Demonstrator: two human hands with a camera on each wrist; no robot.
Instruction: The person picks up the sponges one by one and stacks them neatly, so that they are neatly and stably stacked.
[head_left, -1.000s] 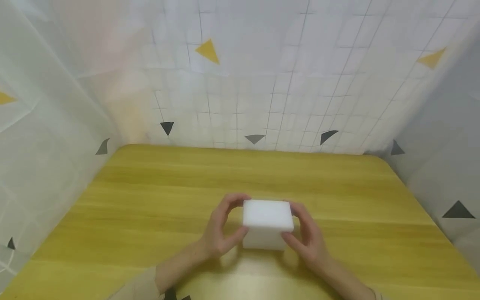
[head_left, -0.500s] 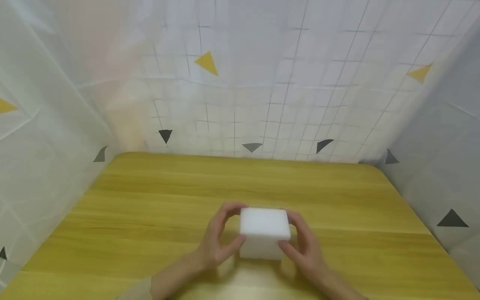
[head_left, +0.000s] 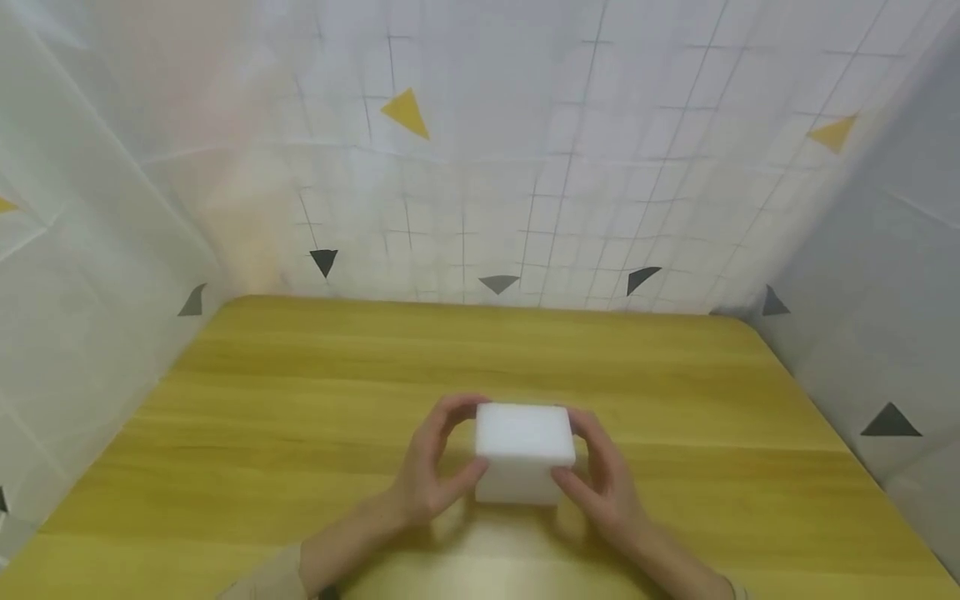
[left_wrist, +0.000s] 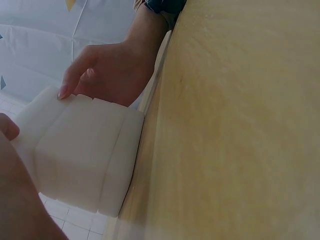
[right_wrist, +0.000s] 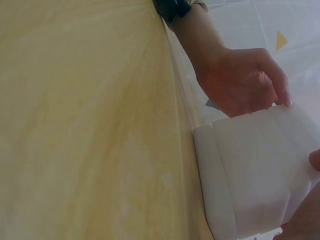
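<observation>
A stack of white sponges (head_left: 522, 433), made of several block-like slabs, stands on the wooden table in front of me. My left hand (head_left: 427, 467) grips its left side, thumb at the near top edge and fingers at the back corner. On the opposite side my right hand (head_left: 611, 492) holds it the same way. Seams between the layers of the sponge stack (left_wrist: 82, 150) show in the left wrist view, and the bottom slab rests on the tabletop. Most fingertips behind the stack are hidden in the head view.
The yellowish wooden table (head_left: 300, 375) has rounded far corners. White sheeting (head_left: 495, 167) with grid lines and yellow and dark triangles hangs behind it. More sheeting (head_left: 885, 292) closes off the right, and a pale sheet (head_left: 82, 275) the left.
The head view shifts slightly. Both hands keep their hold, and the sponge stack stays in the same spot on the table.
</observation>
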